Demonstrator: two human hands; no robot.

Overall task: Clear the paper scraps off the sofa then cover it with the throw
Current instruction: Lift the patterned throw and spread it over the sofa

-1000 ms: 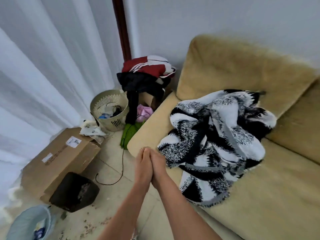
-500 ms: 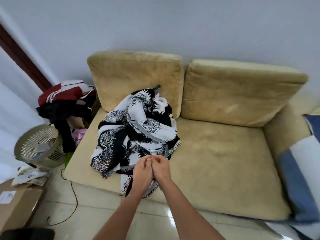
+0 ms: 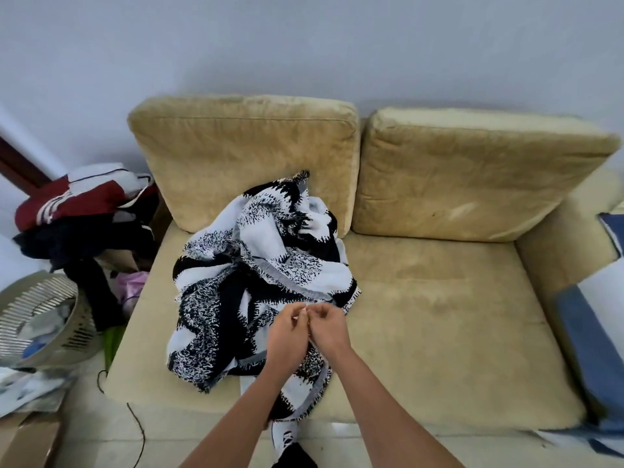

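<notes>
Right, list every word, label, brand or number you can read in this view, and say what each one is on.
No text can be read in this view.
red and white jacket: white stripes only, no lettering.
papers on the floor at left: too blurred to read.
cardboard box: no label shows.
throw: black and white pattern, no words.
</notes>
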